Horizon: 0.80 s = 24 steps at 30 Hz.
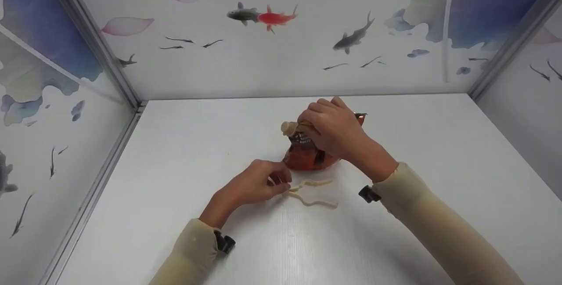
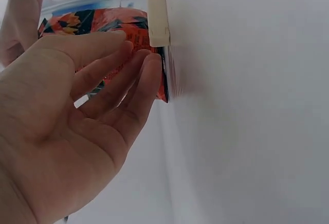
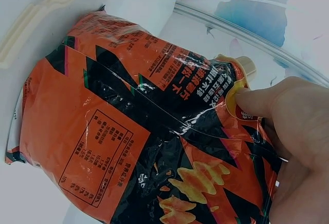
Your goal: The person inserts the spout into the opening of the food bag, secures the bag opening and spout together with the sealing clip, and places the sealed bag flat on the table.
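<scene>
Cream sleeves (image 1: 448, 228) come closest to the head camera, one entering from about four o'clock and the other from seven, each with a small black device (image 1: 369, 193) at the cuff. Just right of the middle of the worktop (image 1: 395, 241), toward one o'clock from the left hand (image 1: 257, 182), sits a plump orange-and-black chip bag (image 1: 303, 157) with yellow ridged chips printed on it. At the bag's upper part, the right hand (image 1: 336, 127) grips the folded wrapper, its thumb pressing the printed face in the right wrist view. A cream plastic piece (image 1: 288, 128) with a rounded end juts out at nine o'clock from that hand. Below the bag, at six o'clock, a cream bag clip (image 1: 315, 203) lies spread in a V, its two wavy arms pointing toward three o'clock. Its joined end is right by the left hand's fingertips; those fingers are loosely bent, with a narrow gap to the thumb, and whether they touch the clip cannot be told. At twelve o'clock rises a white wall panel (image 1: 281, 70) printed with a joined black-and-red fish pair (image 1: 263, 15).
</scene>
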Motion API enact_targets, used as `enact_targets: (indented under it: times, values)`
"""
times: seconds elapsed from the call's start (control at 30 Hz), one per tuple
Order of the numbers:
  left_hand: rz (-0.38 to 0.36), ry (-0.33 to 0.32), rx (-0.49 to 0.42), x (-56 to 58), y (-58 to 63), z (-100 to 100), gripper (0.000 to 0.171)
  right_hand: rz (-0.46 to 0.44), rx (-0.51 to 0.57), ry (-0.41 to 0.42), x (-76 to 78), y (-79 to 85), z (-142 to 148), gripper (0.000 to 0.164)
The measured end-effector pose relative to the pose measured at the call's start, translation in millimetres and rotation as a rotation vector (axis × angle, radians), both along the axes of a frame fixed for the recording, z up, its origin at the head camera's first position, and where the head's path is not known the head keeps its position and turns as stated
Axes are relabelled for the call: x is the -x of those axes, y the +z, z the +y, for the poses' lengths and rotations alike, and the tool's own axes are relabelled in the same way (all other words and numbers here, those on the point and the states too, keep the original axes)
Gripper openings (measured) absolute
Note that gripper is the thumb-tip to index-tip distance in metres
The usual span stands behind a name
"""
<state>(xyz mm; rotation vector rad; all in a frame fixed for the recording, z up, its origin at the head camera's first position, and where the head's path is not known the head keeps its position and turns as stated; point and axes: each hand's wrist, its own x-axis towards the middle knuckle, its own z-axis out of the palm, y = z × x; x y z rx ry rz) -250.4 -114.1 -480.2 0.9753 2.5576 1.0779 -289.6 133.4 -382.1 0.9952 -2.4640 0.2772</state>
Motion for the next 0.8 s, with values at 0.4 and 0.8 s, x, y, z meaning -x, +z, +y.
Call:
enact_targets:
  times: [0.4,0.8]
  values:
    - [0.091,-0.077,0.084,-4.3,-4.1,11.1,0.019,-0.017,-0.009,-0.008,-1.3,1.9,-1.6,0.009]
    - [0.207,-0.086,0.161,-7.7,-5.0,14.0,0.016,-0.011,-0.006,-0.008,-2.2,2.3,-1.3,0.008]
